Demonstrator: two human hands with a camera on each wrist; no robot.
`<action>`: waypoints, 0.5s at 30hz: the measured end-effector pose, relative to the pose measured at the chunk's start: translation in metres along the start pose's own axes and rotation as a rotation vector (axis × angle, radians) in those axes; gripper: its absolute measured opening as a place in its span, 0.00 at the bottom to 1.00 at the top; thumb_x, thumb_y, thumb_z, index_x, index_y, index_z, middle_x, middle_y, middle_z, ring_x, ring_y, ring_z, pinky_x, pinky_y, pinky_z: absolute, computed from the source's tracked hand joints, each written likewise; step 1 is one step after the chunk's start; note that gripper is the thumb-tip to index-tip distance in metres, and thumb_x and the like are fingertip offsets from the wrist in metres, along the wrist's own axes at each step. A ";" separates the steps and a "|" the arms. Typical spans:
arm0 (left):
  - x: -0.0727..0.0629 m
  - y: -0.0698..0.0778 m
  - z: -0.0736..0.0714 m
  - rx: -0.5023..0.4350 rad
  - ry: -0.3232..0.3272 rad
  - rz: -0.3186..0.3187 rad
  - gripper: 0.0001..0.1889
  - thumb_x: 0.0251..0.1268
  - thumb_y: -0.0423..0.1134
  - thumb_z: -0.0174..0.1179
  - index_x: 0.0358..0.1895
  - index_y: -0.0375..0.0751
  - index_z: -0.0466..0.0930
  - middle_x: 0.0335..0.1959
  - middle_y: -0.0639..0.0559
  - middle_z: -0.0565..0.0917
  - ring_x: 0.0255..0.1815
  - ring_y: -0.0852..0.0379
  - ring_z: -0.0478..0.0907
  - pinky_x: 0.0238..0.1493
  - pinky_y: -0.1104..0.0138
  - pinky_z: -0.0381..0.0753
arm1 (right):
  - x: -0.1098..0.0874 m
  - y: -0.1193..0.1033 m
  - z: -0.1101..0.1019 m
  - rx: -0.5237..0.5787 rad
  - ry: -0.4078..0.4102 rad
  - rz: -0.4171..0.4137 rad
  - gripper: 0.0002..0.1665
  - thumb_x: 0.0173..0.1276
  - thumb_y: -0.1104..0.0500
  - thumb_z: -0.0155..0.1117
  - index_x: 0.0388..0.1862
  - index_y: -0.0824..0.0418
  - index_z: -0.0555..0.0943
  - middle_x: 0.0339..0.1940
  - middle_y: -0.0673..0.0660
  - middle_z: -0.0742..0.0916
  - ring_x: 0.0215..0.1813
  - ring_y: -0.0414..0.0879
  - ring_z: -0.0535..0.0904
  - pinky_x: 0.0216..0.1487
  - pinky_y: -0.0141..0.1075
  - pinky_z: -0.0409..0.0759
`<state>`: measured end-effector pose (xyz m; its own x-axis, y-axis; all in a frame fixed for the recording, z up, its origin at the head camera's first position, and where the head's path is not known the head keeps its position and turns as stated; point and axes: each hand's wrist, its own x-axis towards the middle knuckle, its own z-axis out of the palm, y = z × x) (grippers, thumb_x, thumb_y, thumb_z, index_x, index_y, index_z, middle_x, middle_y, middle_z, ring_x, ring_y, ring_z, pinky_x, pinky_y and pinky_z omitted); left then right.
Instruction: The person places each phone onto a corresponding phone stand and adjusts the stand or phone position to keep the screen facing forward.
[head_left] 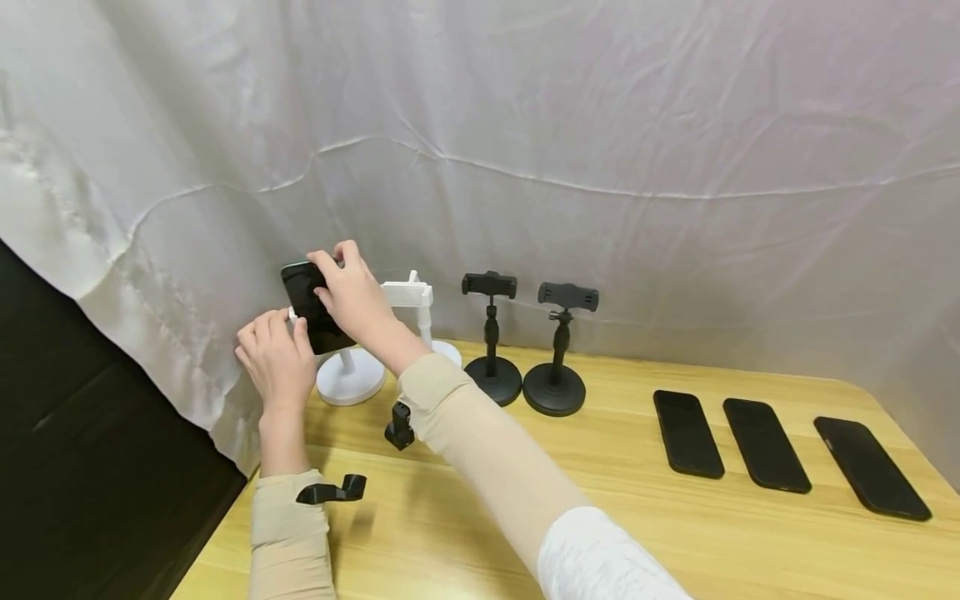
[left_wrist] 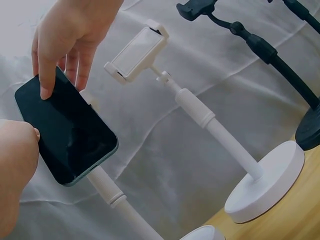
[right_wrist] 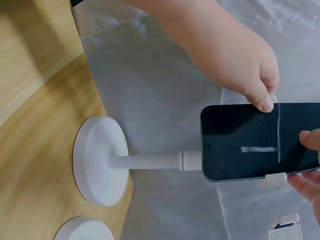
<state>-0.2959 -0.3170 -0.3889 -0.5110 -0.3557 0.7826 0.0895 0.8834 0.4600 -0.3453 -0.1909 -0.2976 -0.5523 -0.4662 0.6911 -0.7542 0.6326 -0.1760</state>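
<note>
A dark smartphone (head_left: pixel 306 290) stands tilted against a white phone stand (head_left: pixel 351 379) at the table's far left. My right hand (head_left: pixel 358 296) grips the phone near its upper end, thumb on the screen and fingers behind. On the phone's other long edge, my left hand (head_left: pixel 279 358) pinches the stand's white clamp, its thumb tip against the phone's edge. A small white clamp tab shows on the opposite edge in the right wrist view, beside the right fingers. The phone (left_wrist: pixel 70 130) hides most of the holder behind it.
Right of the hands stand a second white phone stand (left_wrist: pixel 200 112) with a bare holder and two black phone stands (head_left: pixel 491 333). Three dark phones (head_left: pixel 688 433) lie on the wooden table (head_left: pixel 600 517) at the right. A grey curtain (head_left: pixel 600 167) hangs behind.
</note>
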 end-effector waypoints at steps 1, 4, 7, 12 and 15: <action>0.000 0.000 0.000 0.001 -0.001 -0.004 0.22 0.75 0.47 0.47 0.53 0.28 0.75 0.52 0.33 0.76 0.54 0.31 0.62 0.50 0.41 0.57 | 0.000 0.000 0.001 -0.006 0.000 0.002 0.25 0.67 0.54 0.66 0.63 0.51 0.75 0.55 0.57 0.73 0.50 0.45 0.77 0.49 0.31 0.80; -0.001 -0.001 -0.001 -0.003 -0.002 -0.022 0.22 0.75 0.47 0.47 0.54 0.28 0.75 0.53 0.33 0.76 0.55 0.31 0.62 0.52 0.41 0.57 | -0.002 -0.002 0.003 -0.028 -0.002 -0.001 0.26 0.69 0.54 0.64 0.65 0.50 0.74 0.56 0.57 0.73 0.53 0.45 0.76 0.47 0.31 0.81; 0.000 -0.001 -0.001 -0.014 0.005 -0.035 0.22 0.75 0.46 0.47 0.55 0.28 0.75 0.53 0.32 0.75 0.55 0.31 0.62 0.53 0.41 0.58 | -0.004 -0.002 0.004 -0.067 -0.005 -0.021 0.28 0.69 0.53 0.63 0.68 0.50 0.72 0.58 0.57 0.73 0.56 0.47 0.75 0.44 0.32 0.82; 0.000 -0.001 -0.002 -0.028 0.027 -0.037 0.22 0.73 0.46 0.50 0.54 0.28 0.77 0.52 0.31 0.75 0.55 0.31 0.62 0.56 0.41 0.57 | -0.008 -0.001 0.004 -0.176 -0.003 -0.079 0.33 0.69 0.49 0.63 0.72 0.50 0.68 0.62 0.58 0.74 0.60 0.49 0.75 0.45 0.34 0.83; 0.001 -0.002 -0.002 -0.026 0.053 -0.021 0.22 0.72 0.47 0.52 0.53 0.29 0.78 0.51 0.31 0.75 0.54 0.31 0.62 0.56 0.41 0.58 | -0.011 0.000 0.003 -0.241 -0.011 -0.102 0.36 0.69 0.45 0.61 0.74 0.50 0.65 0.66 0.58 0.73 0.64 0.49 0.74 0.51 0.36 0.81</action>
<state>-0.2948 -0.3202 -0.3881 -0.4667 -0.3906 0.7935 0.1019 0.8675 0.4869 -0.3399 -0.1877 -0.3074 -0.4822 -0.5410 0.6891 -0.7009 0.7101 0.0670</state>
